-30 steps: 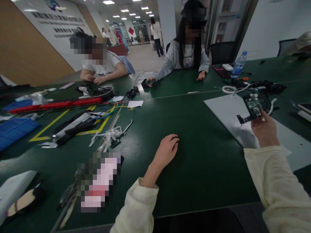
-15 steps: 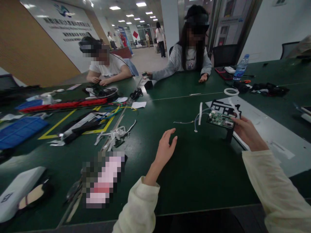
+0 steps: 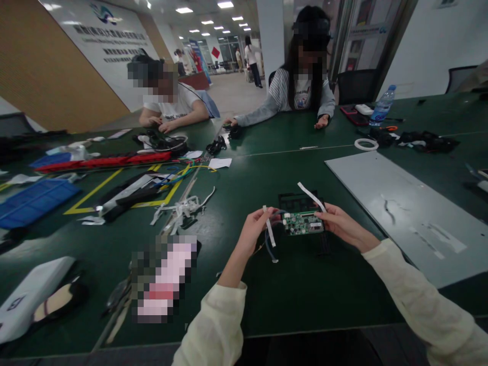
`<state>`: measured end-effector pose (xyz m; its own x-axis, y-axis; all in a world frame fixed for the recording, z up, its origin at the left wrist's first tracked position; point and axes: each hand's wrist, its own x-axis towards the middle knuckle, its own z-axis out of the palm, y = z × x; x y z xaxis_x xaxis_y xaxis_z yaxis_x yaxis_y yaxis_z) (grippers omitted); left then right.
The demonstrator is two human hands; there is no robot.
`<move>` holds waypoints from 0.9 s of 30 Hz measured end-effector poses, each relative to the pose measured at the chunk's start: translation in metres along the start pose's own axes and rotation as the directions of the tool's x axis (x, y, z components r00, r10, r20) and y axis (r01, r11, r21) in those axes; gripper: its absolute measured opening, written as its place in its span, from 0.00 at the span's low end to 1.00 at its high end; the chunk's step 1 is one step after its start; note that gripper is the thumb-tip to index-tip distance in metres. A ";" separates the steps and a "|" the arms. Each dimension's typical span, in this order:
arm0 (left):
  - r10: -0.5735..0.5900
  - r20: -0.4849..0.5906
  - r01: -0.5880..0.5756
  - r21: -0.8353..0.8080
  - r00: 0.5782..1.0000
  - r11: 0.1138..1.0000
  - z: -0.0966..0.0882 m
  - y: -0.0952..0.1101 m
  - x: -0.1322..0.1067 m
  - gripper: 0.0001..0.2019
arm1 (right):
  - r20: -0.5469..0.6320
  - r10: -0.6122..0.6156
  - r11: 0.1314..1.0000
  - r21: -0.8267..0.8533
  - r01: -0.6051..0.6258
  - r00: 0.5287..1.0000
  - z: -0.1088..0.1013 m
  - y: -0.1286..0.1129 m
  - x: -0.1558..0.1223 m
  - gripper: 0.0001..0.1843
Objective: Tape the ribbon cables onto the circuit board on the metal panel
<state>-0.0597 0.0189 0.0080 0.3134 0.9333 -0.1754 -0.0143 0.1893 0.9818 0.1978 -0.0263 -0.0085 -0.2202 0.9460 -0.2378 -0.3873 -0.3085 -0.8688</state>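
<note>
In front of me my right hand [image 3: 345, 223] grips the right end of a green circuit board [image 3: 303, 223] on a black plastic frame [image 3: 293, 200]. A white tape strip [image 3: 310, 195] sticks up beside my right fingertips. My left hand [image 3: 252, 231] is closed at the board's left, thumb and fingers pinching the cable [image 3: 269, 250] that comes off the board. A second white strip [image 3: 271, 235] hangs at those fingertips, on the cable. Part of the cable is hidden behind my left fingers.
A grey-white panel [image 3: 381, 193] lies to the right, with a tape roll [image 3: 366, 145] and water bottle [image 3: 383, 107] beyond. To the left are crumpled white strips [image 3: 186, 206], a pixelated phone [image 3: 168, 279] and a blue tray [image 3: 36, 203]. Two people sit opposite.
My right hand has brought the board leftward and down, off the panel. My left hand, open before, has closed on the board's cable.
</note>
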 end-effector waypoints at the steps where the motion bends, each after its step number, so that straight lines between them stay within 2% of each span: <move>1: -0.009 0.015 0.009 -0.022 1.000 1.000 0.000 0.000 0.000 0.17 | -0.009 0.001 1.000 -0.002 -0.001 1.000 -0.002 0.000 0.001 0.17; 8: -0.038 -0.011 0.038 -0.009 0.999 0.999 0.000 0.001 0.002 0.14 | -0.031 0.032 0.999 0.010 -0.031 0.999 -0.010 0.005 0.003 0.16; 19: -0.013 0.009 0.013 0.030 1.000 0.999 -0.003 0.001 0.002 0.18 | -0.046 0.052 0.998 0.026 -0.051 0.998 -0.009 0.007 0.001 0.16; 23: -0.047 0.078 0.042 0.068 0.996 0.997 -0.001 0.007 -0.002 0.19 | -0.056 0.039 0.998 0.051 -0.036 0.998 -0.010 0.008 0.001 0.15; 27: -0.066 0.179 0.047 0.105 0.982 0.993 0.000 0.011 -0.006 0.25 | -0.075 0.035 0.997 0.071 -0.030 0.997 -0.012 0.009 0.003 0.16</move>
<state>-0.0615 0.0154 0.0194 0.4787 0.8490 -0.2238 0.1003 0.2004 0.9746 0.2046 -0.0253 -0.0222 -0.1655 0.9394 -0.3003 -0.4429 -0.3429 -0.8284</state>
